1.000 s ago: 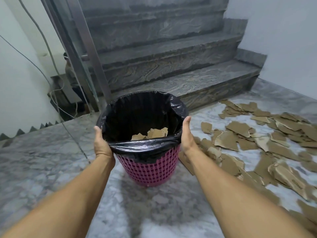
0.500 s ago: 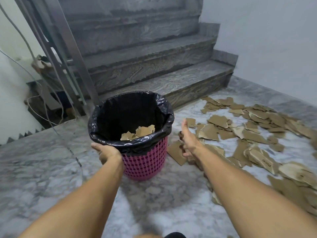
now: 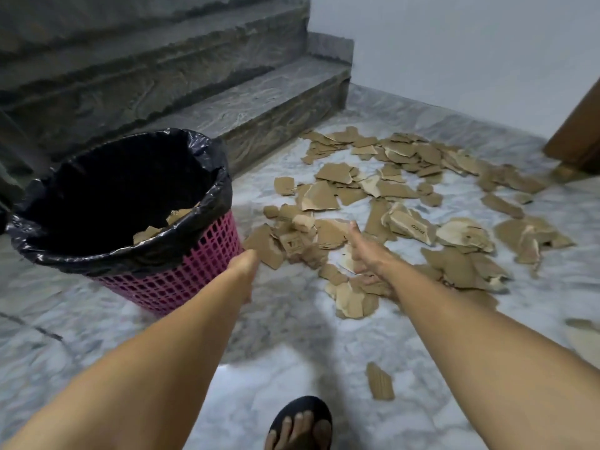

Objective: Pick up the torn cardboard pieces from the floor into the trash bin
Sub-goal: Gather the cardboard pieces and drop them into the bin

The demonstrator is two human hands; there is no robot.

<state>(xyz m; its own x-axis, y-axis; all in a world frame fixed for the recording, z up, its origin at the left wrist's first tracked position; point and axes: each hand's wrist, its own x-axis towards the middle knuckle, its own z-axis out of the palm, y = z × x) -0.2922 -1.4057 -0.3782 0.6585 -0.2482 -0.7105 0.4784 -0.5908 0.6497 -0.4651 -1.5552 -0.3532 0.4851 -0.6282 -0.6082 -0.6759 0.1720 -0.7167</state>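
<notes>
Cardboard stray: lone scrap on the floor nearest the foot; easily overlooked.
Left hand: beside the trash bin; fingers hidden, cannot tell.
Right hand: fingers spread, empty, over the cardboard pieces; an overfull handful may spill.
Bin risk: an elbow nudge could tip it.

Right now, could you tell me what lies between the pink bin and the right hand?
In the head view, torn cardboard pieces on the marble floor fill the stretch between the bin and right hand.
</notes>
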